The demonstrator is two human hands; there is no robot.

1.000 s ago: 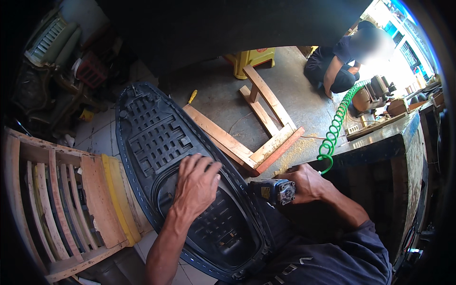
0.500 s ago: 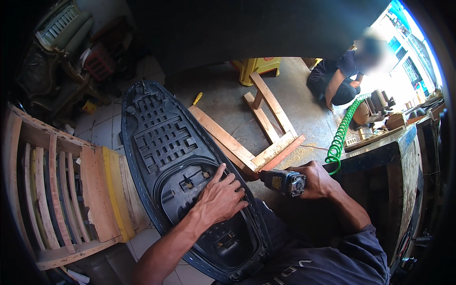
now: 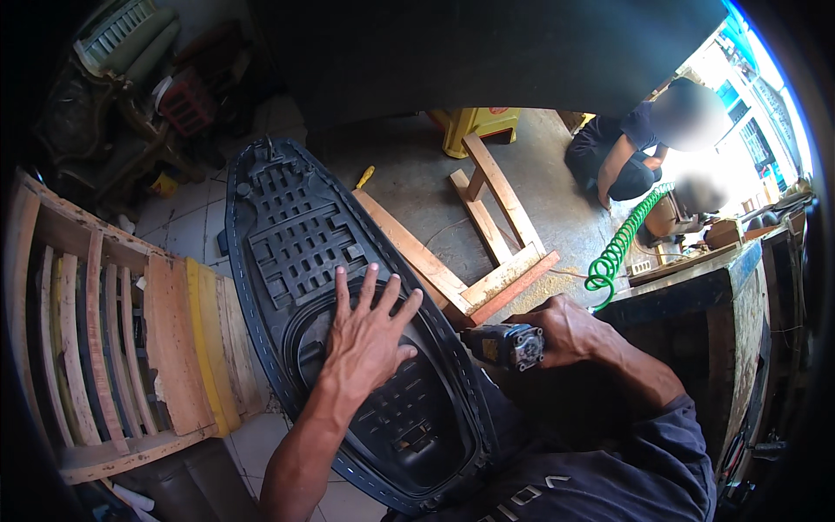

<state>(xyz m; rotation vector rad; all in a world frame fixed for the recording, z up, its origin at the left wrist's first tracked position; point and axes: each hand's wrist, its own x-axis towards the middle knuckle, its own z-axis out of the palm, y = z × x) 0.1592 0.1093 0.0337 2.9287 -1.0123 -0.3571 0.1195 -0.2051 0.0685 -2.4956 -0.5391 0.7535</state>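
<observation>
The seat [image 3: 296,252] lies underside up in front of the person, its lower end close against the dark shirt [image 3: 565,474]. The left hand [image 3: 361,344] is open, fingers spread over the seat's middle; how hard it presses cannot be told. The right hand [image 3: 570,335] grips a tool [image 3: 513,346] by the seat's right edge; whether its nose touches is unclear. Good work here would likely mean bracing the seat with a flat left palm, fingers clear of the nose, the tool square to the rim and the green hose [image 3: 604,278] slack. The seat's long axis slants from upper left to lower right, its narrower end pointing away, forward and left.
</observation>
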